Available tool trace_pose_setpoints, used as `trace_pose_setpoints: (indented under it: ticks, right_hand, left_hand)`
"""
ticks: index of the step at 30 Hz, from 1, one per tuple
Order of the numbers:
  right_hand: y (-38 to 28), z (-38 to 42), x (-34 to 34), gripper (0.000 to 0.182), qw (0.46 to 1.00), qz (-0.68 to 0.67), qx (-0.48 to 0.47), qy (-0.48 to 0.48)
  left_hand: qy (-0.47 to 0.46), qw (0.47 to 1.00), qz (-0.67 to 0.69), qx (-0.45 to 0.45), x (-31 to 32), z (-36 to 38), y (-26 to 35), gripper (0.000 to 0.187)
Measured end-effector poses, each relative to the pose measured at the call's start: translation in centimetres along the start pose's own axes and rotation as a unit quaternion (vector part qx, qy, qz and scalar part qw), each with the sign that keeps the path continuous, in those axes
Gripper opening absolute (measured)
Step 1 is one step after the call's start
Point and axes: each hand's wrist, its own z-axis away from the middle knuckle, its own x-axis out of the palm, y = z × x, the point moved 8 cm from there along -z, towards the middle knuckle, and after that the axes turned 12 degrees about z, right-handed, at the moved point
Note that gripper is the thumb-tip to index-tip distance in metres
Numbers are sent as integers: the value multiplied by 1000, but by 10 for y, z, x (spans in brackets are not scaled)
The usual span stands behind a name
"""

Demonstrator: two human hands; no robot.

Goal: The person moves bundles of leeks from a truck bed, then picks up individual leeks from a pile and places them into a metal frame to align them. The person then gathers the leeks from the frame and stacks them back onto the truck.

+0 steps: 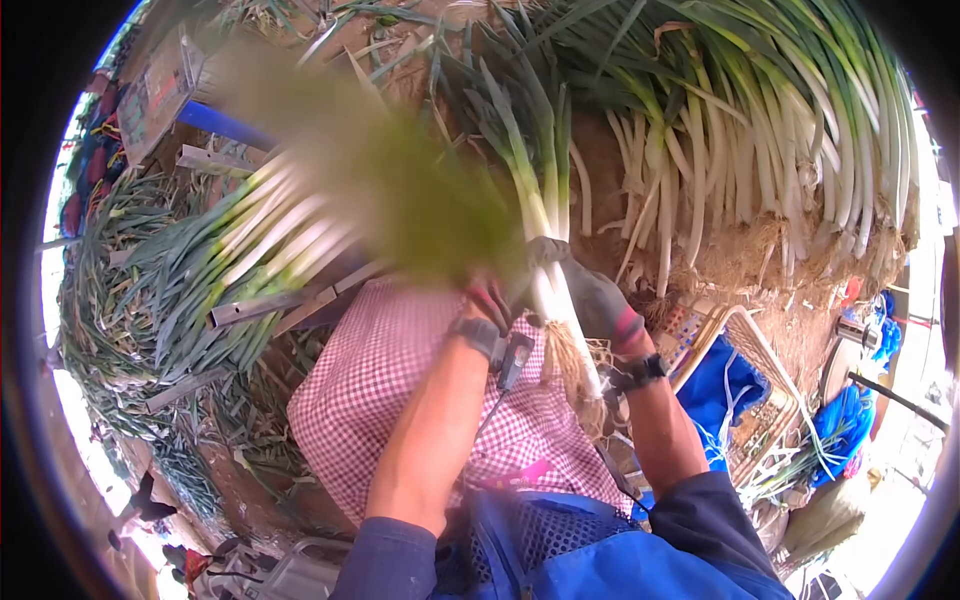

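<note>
Gloved, my right hand (590, 290) is wrapped round a few green onions (541, 200), whose leaves point up and away and whose roots hang down near my wrist. Beside it, my left hand (492, 302), also gloved, is close to the white stalks; its fingers are partly hidden and what they hold, if anything, cannot be made out. A green and pale blur (400, 190) covers the area above my left hand. Below both hands lies a pink checked cloth (375, 385) over my lap.
A large pile of green onions (740, 150) with roots lies at the upper right. More stalks (285, 225) rest by metal bars (255, 308) at the left, near heaped leaves (120, 300). A beige crate (760, 350) with blue material stands at the right.
</note>
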Motion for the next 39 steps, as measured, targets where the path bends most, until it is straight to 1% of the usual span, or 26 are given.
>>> trace_pose_setpoints:
  ticks: [1, 2, 3, 4, 5, 6, 8, 10, 11, 14, 15, 16, 18, 19, 20, 21, 22, 23, 24, 25, 28, 31, 33, 35, 37, 39]
  right_hand:
    - [12, -5, 10, 35, 969, -235, 71, -15]
    - [23, -6, 21, 35, 879, -455, 137, -29]
    - [14, -9, 4, 34, 989, -137, 47, 2]
    - [6, -9, -14, 36, 975, 209, 1, 80]
    - [27, -8, -21, 37, 974, 101, 173, 107]
    - [42, -9, -26, 40, 972, 38, 201, 116]
    - [65, -12, -35, 46, 952, -89, 255, 144]
    - [69, -12, -46, 45, 962, -27, 235, 135]
    - [56, -12, -46, 46, 959, 14, 241, 145]
    - [53, -17, -36, 47, 980, 36, 179, 75]
    - [53, -14, -34, 46, 981, 14, 180, 73]
    - [52, -7, -31, 46, 981, -8, 181, 70]
    - [41, 9, -20, 44, 979, -55, 183, 64]
    - [28, 19, -22, 43, 980, 51, 191, 33]
    - [53, 30, -14, 43, 970, -58, 237, -1]
    - [38, 28, -12, 44, 985, 160, 58, -9]
    - [22, 37, 0, 46, 922, 366, -125, -17]
    - [35, 38, -7, 46, 975, 220, -12, 23]
    - [46, 39, -4, 47, 991, 66, 100, 63]
    - [57, 44, 1, 48, 969, -91, 208, 101]
    - [42, 46, 11, 47, 942, -194, 256, 93]
    - [73, 47, -15, 44, 949, -132, 268, 98]
    - [48, 42, -22, 43, 946, -64, 287, 137]
    - [46, 36, -22, 41, 940, -110, 290, 141]
    - [51, 32, -29, 40, 938, -73, 294, 171]
    - [62, 32, -30, 36, 938, -82, 288, 175]
  left_hand:
    - [-48, 999, 12, 12, 6, -2, 3, 34]
    - [-95, 995, 26, 22, 11, -4, 2, 35]
    - [-168, 978, 122, 13, 18, -8, 1, 35]
    - [-143, 984, 106, 18, 8, -7, -4, 35]
    - [-117, 989, 91, 23, 0, -4, -7, 35]
    - [-91, 993, 75, 27, -9, -1, -10, 35]
    - [-24, 997, 77, -20, -21, -4, -21, 33]
    - [-31, 996, -77, 21, -19, -5, -17, 29]
    - [-51, 993, -76, 74, -13, -9, -16, 28]
    - [-40, 983, -153, 98, -21, -11, -13, 26]
    - [21, 999, -43, 20, -21, -7, -11, 26]
    - [83, 993, 68, -56, -21, -1, -12, 27]
    - [17, 984, 144, -101, -17, 4, -5, 28]
    - [18, 980, 163, -110, -15, 4, -7, 28]
    - [19, 976, 181, -119, -13, 4, -9, 29]
    - [54, 976, 181, -111, -8, 2, -14, 30]
    - [91, 974, 180, -104, -8, 1, -18, 30]
    - [98, 971, 179, -127, -1, 7, -14, 30]
    - [103, 972, 170, -126, -1, 7, -13, 30]
    - [107, 973, 162, -124, 0, 8, -13, 30]
    - [75, 981, 135, -118, -4, 4, -16, 28]
    - [76, 979, 147, -117, -10, 5, -16, 24]
    - [84, 978, 140, -129, -14, 7, -21, 22]
    - [78, 980, 102, -153, -13, 6, -31, 20]
    - [67, 983, 91, -145, -13, 5, -39, 17]
    - [139, 970, 102, -170, 4, 25, -28, 18]
